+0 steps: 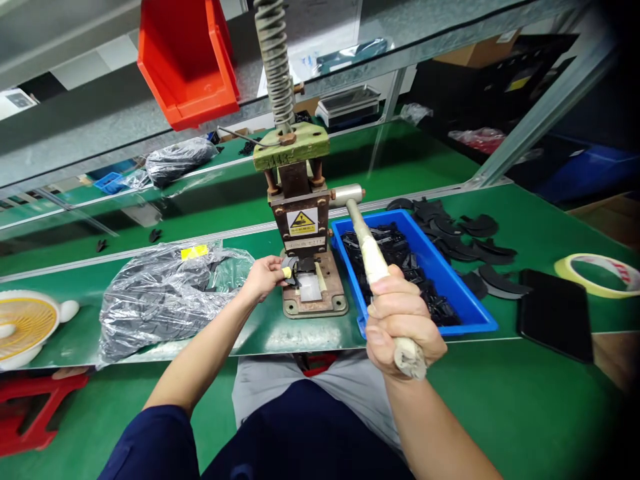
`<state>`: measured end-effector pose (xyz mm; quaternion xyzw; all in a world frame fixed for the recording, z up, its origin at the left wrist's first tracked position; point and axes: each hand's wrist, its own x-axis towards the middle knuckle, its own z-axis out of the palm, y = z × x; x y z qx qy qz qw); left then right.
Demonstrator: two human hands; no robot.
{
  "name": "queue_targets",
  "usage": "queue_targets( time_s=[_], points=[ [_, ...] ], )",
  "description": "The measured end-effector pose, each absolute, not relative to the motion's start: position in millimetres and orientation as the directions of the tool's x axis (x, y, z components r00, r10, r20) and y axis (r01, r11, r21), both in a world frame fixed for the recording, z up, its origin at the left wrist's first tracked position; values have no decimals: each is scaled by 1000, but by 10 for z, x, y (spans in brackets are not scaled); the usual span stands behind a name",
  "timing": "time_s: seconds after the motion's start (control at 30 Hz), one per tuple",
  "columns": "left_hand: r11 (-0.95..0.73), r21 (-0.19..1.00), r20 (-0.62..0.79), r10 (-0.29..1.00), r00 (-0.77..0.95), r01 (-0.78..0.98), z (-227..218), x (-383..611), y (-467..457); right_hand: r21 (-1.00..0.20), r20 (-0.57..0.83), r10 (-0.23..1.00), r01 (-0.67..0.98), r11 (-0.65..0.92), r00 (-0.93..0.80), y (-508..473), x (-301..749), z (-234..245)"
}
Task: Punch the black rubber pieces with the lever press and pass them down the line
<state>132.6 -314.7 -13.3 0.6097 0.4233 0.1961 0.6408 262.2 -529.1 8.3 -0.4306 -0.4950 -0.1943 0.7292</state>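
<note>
My right hand (403,320) is wrapped round the taped lever handle (373,257) of a hand press (305,207). The lever slants down toward me from the press's right side. In the fingers of my left hand (265,277) is a curved dark plastic piece (289,268), held at the left edge of the press's die. Something yellow shows at my fingertips on that piece. A pale metal plate (310,288) lies on the press base in front of the die. Where the piece meets the die is too small to make out.
Right of the press stands a blue bin (470,317) of small black parts, with several curved black pieces (445,230) beyond it. A black tablet-like slab (555,313) and a tape roll (565,270) lie farther right. Left are a plastic bag (165,300) and a fan (30,320). An orange bin (187,67) hangs above.
</note>
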Motion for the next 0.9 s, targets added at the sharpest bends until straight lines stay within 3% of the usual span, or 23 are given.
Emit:
queue_targets(
  time_s=[0.27,0.5,0.67,0.9],
  points=[
    [224,867,-455,722,522,446,-82,1569,-3086,-397,908,131,714,577,399,-5278,2631,108],
    [293,825,-537,674,508,483,-83,1601,-3049,-390,910,134,701,597,391,-5287,2638,119],
    [330,806,-569,659,492,491,-140,1589,-3031,-394,910,144,702,593,389,-5287,2640,118],
    [244,771,-560,699,445,588,-184,1675,-3016,-426,893,146,693,581,427,-5305,2621,119]
  ],
)
